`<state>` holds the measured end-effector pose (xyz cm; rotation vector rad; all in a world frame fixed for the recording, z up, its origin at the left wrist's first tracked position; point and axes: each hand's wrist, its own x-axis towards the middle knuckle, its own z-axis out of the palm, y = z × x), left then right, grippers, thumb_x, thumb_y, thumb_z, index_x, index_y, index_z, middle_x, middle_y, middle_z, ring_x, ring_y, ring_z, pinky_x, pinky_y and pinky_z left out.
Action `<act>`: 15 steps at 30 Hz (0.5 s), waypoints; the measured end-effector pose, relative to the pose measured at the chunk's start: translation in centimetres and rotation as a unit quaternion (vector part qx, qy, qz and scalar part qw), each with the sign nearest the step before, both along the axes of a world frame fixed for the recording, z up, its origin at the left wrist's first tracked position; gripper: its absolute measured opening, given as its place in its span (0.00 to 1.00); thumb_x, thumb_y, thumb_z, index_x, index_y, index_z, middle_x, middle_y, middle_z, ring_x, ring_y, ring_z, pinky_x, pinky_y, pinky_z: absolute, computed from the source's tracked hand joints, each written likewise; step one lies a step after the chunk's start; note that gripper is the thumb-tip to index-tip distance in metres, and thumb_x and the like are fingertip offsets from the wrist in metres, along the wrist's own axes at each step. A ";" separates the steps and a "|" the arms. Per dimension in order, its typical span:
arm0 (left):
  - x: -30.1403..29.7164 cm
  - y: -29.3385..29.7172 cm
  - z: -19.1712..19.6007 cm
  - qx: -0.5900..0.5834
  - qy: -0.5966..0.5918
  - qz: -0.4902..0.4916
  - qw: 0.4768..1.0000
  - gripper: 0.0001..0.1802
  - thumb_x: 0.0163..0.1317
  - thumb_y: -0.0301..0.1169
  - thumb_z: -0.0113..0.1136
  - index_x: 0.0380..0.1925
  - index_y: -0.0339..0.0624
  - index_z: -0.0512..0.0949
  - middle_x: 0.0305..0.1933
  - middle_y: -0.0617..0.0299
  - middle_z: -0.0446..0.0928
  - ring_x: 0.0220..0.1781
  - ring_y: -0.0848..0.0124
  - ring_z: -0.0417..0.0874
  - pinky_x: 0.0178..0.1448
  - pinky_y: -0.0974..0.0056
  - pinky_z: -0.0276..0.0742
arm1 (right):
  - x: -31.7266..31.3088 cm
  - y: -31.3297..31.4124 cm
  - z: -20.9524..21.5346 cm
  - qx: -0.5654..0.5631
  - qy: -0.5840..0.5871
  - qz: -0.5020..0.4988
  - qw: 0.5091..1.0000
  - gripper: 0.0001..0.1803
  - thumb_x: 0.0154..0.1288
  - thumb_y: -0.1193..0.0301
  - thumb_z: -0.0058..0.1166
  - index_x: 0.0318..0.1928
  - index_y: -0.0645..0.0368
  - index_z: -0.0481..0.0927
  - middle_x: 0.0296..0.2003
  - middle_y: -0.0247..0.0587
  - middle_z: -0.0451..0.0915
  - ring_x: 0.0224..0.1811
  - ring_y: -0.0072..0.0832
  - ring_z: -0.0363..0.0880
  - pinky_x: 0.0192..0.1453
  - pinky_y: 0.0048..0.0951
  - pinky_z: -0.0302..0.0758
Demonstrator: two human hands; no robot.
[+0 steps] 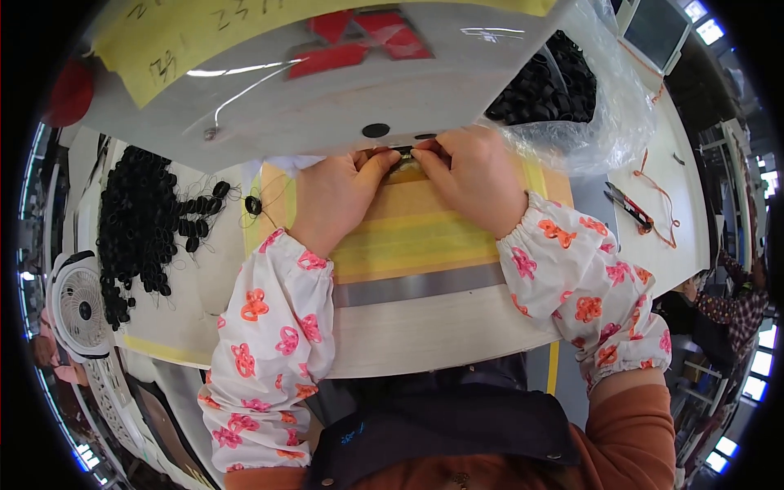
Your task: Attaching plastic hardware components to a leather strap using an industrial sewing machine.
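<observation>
Both hands, left hand [339, 192] and right hand [469, 175], pinch a small black ring [404, 157] at the machine's [343, 98] lower edge above the yellow-taped tabletop [408, 237]; it looks light, rubbery and easily dropped, best gripped by its rim.

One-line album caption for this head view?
Both hands pinch a small dark part at a machine's edge.

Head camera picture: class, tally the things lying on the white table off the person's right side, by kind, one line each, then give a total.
Clear plastic bag of black rings: 1
Red-handled cutters: 1
Orange cord: 1
Total: 3
The bag's rings are too many and too bunched to count singly.
</observation>
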<state>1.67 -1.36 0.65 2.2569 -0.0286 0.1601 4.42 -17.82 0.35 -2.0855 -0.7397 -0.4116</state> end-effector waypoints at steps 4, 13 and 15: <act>0.2 0.2 -0.2 0.018 0.003 0.007 1.000 0.22 0.52 0.45 0.60 0.15 0.35 0.74 0.09 0.66 0.65 0.14 0.80 0.62 0.19 0.70 0.58 | -0.1 0.3 -0.1 -0.030 -0.018 -0.021 0.999 0.04 0.47 0.77 0.55 0.24 0.67 0.75 0.20 0.48 0.76 0.24 0.43 0.74 0.29 0.35 0.70; 0.0 -0.2 -0.1 0.022 0.011 0.006 1.000 0.21 0.52 0.44 0.60 0.17 0.35 0.75 0.10 0.66 0.66 0.14 0.80 0.65 0.20 0.70 0.60 | -0.3 -0.1 0.2 -0.069 -0.008 -0.033 0.997 0.05 0.49 0.76 0.52 0.25 0.61 0.70 0.22 0.48 0.74 0.25 0.46 0.73 0.27 0.41 0.69; -0.1 0.3 -0.3 0.030 0.020 0.008 0.999 0.21 0.52 0.44 0.59 0.17 0.35 0.75 0.10 0.66 0.66 0.14 0.80 0.65 0.20 0.70 0.61 | -0.5 0.3 0.3 -0.067 -0.002 -0.033 0.997 0.05 0.48 0.76 0.52 0.25 0.61 0.70 0.21 0.48 0.74 0.25 0.46 0.73 0.27 0.41 0.69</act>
